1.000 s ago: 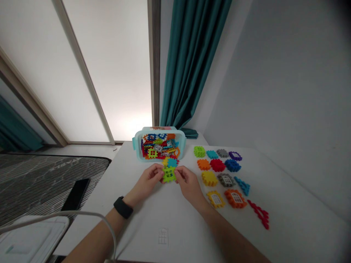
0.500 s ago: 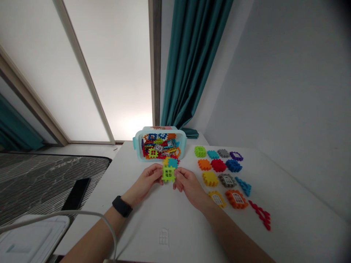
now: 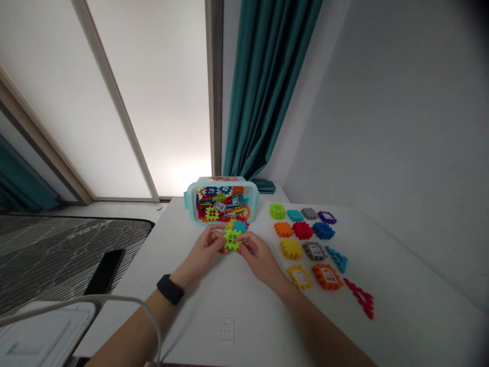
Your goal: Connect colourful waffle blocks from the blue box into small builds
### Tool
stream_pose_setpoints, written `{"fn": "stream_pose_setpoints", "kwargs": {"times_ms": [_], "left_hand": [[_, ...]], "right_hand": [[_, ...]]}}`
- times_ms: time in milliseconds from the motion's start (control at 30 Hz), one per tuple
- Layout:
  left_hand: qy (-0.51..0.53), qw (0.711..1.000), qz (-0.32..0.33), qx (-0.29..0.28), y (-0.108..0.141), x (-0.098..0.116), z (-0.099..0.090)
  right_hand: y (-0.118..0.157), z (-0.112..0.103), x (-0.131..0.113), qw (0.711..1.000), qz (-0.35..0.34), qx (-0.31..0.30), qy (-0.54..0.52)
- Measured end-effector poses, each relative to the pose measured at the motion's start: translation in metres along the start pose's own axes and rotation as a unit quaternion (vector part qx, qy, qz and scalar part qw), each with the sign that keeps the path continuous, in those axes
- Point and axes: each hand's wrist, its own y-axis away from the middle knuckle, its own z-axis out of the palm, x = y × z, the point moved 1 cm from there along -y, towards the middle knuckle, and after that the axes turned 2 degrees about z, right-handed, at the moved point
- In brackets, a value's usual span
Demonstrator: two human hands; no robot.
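A lime-green window piece point(image 3: 232, 239) is held up between my two hands over the white table point(image 3: 198, 321). My left hand point(image 3: 208, 246) grips its left edge, fingers closed, with a dark watch on the wrist. My right hand point(image 3: 260, 254) pinches its lower right side. Just behind it lie a light-blue piece point(image 3: 240, 226) and a yellow piece, partly hidden, at the front of the pale blue bin point(image 3: 187, 200), which is full of mixed coloured pieces.
Sorted stacks stand on the right: lime point(image 3: 277, 211), red point(image 3: 303, 230), blue point(image 3: 323, 230), yellow point(image 3: 291, 249), orange window point(image 3: 327, 277) and others. A small clear window sheet point(image 3: 227, 330) lies near the front. A pale cable point(image 3: 126, 299) crosses the lower left.
The lime-green piece has tilted and moved slightly left and up. My right hand has shifted left, its fingers now overlapping the piece's lower right side.
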Motion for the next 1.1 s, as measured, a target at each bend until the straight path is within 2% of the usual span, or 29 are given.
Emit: {"fn": "stream_pose_setpoints", "kwargs": {"times_ms": [133,233,333,467,633,767,833,933,1100], "left_hand": [[-0.027,1.000,0.008,-0.002,-0.002,-0.001,-0.001],[-0.028,1.000,0.005,0.006,-0.002,-0.002,-0.002],[-0.018,1.000,-0.002,0.008,-0.001,-0.001,-0.002],[-0.010,1.000,-0.012,-0.007,0.000,-0.002,0.000],[-0.010,1.000,-0.020,-0.020,-0.001,-0.004,0.000],[-0.078,0.997,0.010,-0.029,-0.001,-0.006,0.001],[-0.153,0.987,0.046,-0.026,0.001,-0.007,0.003],[-0.272,0.956,0.109,-0.023,0.002,-0.003,0.005],[-0.412,0.884,0.203,-0.085,-0.005,0.014,0.017]], "right_hand": [[0.004,0.000,-0.003,0.988,-0.086,-0.001,0.128],[0.006,-0.003,-0.007,0.963,-0.164,0.014,0.211],[0.006,-0.005,-0.008,0.939,-0.208,0.010,0.272],[0.006,-0.008,-0.010,0.924,-0.230,0.011,0.305],[0.005,-0.013,-0.013,0.923,-0.229,-0.019,0.310],[0.003,-0.019,-0.012,0.929,-0.211,-0.018,0.305],[0.003,-0.022,-0.013,0.930,-0.204,-0.017,0.306],[0.005,-0.027,-0.016,0.926,-0.198,-0.021,0.320],[0.011,-0.047,-0.025,0.919,-0.186,-0.030,0.347]]}}
